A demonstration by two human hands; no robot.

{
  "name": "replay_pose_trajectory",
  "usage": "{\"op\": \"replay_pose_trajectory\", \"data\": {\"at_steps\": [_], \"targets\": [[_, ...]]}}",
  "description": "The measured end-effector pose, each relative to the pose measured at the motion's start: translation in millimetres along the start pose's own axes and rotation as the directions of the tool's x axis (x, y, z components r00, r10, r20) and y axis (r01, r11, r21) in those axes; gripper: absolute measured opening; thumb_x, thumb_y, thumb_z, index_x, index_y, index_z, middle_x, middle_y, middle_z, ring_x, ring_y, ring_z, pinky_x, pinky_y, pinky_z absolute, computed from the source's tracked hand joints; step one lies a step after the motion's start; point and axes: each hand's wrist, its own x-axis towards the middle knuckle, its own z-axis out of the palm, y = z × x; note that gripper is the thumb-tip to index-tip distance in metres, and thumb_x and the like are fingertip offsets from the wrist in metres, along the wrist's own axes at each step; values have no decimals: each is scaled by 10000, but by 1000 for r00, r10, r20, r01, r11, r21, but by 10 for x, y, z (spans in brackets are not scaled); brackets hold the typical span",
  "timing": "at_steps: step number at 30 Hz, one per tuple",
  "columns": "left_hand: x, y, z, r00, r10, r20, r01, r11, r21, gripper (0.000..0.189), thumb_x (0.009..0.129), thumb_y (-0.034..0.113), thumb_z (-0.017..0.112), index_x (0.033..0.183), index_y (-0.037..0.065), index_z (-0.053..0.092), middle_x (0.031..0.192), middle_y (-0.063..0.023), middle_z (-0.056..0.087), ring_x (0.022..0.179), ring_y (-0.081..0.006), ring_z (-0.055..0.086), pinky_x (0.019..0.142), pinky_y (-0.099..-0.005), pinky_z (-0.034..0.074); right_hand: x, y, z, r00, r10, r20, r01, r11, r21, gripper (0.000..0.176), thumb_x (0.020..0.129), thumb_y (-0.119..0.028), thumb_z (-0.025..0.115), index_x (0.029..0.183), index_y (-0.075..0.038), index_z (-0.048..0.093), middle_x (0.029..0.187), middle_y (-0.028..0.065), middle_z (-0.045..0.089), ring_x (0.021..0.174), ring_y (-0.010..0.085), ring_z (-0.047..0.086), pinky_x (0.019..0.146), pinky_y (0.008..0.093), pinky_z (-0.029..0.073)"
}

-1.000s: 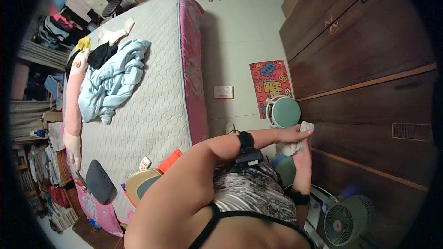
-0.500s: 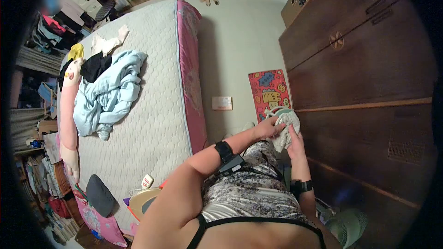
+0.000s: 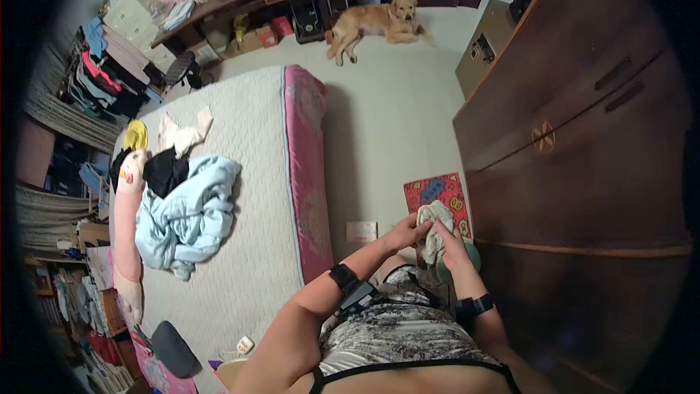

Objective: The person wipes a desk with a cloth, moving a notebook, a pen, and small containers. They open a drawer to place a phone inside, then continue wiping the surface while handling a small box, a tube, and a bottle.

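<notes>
Over my lap, close to the wardrobe side, I hold a crumpled off-white cloth (image 3: 435,213). My left hand (image 3: 407,233) grips its left side, thumb and fingers closed on the fabric. My right hand (image 3: 453,248) pinches it from the right, with the thumb on top. A round green thing (image 3: 470,257) shows partly behind my right hand, mostly hidden. Beyond the cloth lies a red patterned mat (image 3: 453,188) on the floor.
On my left stands a bed (image 3: 259,160) with a light blue blanket (image 3: 191,219), clothes and a long pink plush toy (image 3: 127,226). A dark wardrobe (image 3: 583,190) rises on my right. A dog (image 3: 375,23) lies on the far floor. A small white box (image 3: 362,231) sits by the bed.
My view has tilted up, showing more of the desk and dog. Both hands still hold the cloth, now bunched more narrowly; the round green thing appears lower, by my right hand.
</notes>
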Motion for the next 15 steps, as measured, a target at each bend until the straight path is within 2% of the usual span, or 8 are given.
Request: {"op": "replay_pose_trajectory", "data": {"at_steps": [1, 4, 8, 9, 15], "targets": [[132, 70, -79, 999, 34, 9, -34, 999, 38, 431, 953, 492, 522, 1180, 125, 525, 862, 30, 589, 738, -85, 558, 593, -252, 463, 179, -79, -5, 1000, 3, 28, -3, 1000, -20, 439, 904, -242, 660, 1274, -40, 538, 1187, 51, 610, 1076, 163, 584, 895, 325, 472], [438, 306, -242, 999, 20, -27, -19, 1000, 25, 441, 950, 488, 531, 1209, 131, 515, 884, 23, 596, 759, -90, 567, 599, -251, 467, 551, -387, 81, 995, -10, 100, 13, 999, -30, 420, 899, -230, 662, 1257, -40, 552, 1171, 49, 619, 1066, 160, 586, 896, 320, 467], [682, 547, -409, 998, 5, -56, -5, 1000, 3, 479, 949, 490, 531, 1274, 141, 487, 974, 13, 602, 817, -97, 573, 624, -254, 473, 916, -654, 246, 991, -82, 107, 88, 995, -53, 406, 882, -217, 680, 1226, -31, 572, 1133, 51, 631, 1036, 155, 594, 877, 316, 472], [738, 570, -496, 999, -6, -34, 6, 1000, 7, 497, 942, 505, 536, 1282, 147, 482, 1003, 14, 597, 839, -98, 570, 653, -258, 480, 1007, -708, 292, 994, -49, 100, 57, 995, -78, 405, 879, -216, 685, 1218, -28, 571, 1123, 52, 631, 1026, 152, 595, 866, 309, 475], [1174, 829, -870, 994, -53, -98, 53, 999, -4, 476, 931, 514, 553, 1244, 156, 522, 990, 22, 591, 830, -96, 550, 653, -267, 477, 1396, -1091, 612, 993, -32, 117, 42, 996, -81, 397, 881, -221, 684, 1208, -29, 565, 1109, 42, 628, 1010, 136, 590, 858, 296, 473]]}}
